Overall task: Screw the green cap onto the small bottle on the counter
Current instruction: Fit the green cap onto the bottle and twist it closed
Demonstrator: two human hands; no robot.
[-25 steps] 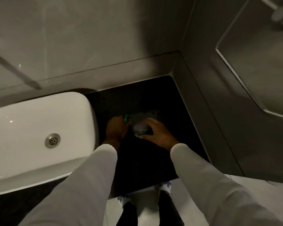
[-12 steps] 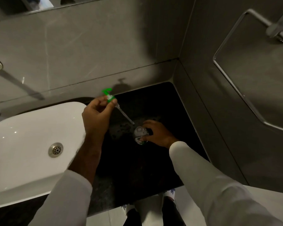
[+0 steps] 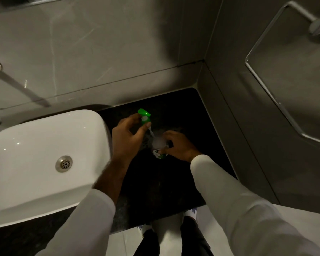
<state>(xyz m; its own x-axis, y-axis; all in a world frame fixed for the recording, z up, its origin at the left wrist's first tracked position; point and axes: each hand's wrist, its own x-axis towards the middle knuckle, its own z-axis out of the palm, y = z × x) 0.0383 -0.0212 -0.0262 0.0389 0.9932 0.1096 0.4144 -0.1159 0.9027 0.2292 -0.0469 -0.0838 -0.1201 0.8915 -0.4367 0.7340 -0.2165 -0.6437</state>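
At the middle of the dark worktop [image 3: 155,182] stands the small bottle [image 3: 158,146], blurred at its top, with the right hand [image 3: 179,146] clamped round it from 3 o'clock. Just off at 11 o'clock, the left hand [image 3: 127,133] pinches the green cap [image 3: 144,117] in its grip, its clear tube slanting down into the bottle's mouth. A white sink [image 3: 35,163] lies at 9 o'clock
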